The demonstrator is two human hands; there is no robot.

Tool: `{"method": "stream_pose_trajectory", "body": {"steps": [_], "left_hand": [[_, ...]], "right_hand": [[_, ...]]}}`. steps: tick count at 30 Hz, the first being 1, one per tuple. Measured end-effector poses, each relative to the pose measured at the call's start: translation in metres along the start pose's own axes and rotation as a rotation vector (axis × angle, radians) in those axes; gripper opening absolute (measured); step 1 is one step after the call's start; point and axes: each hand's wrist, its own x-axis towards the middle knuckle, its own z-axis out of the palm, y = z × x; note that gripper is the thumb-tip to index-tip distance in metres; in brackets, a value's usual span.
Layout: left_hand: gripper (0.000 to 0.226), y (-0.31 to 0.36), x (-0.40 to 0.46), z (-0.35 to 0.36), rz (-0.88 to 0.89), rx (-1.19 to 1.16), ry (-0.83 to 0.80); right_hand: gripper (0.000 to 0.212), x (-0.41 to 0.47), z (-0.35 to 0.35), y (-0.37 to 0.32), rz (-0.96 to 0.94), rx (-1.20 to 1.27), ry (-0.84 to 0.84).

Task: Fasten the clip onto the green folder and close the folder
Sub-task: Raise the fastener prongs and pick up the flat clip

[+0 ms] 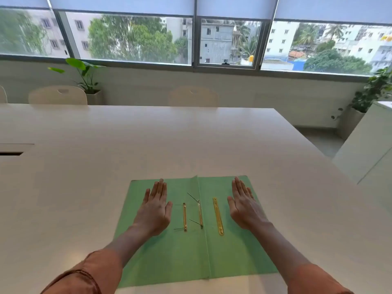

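Note:
The green folder (182,251) lies open and flat on the white table, its spine fold running down the middle. Three gold metal fastener pieces rest on it: a prong strip (184,216) on the left flap, a second prong strip (200,213) beside the fold with thin prongs sticking up, and a longer flat bar (218,216) on the right flap. My left hand (156,209) lies flat, palm down, on the left flap, holding nothing. Flat on the right flap is my right hand (244,205), fingers together and extended, with nothing in it.
The white table (127,145) stretches far ahead, with a cable slot (10,153) at the left. Its right edge runs diagonally beside a white cabinet (364,149). Chairs (58,95) and potted plants stand beyond, under the windows.

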Motion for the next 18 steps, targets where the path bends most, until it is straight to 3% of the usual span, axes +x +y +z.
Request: {"method": "stream_pose_trajectory", "body": {"steps": [18], "left_hand": [[0.072, -0.008, -0.008, 0.029, -0.041, 0.008, -0.017]], "right_hand": [[0.071, 0.0, 0.022, 0.008, 0.009, -0.15, -0.074]]}}
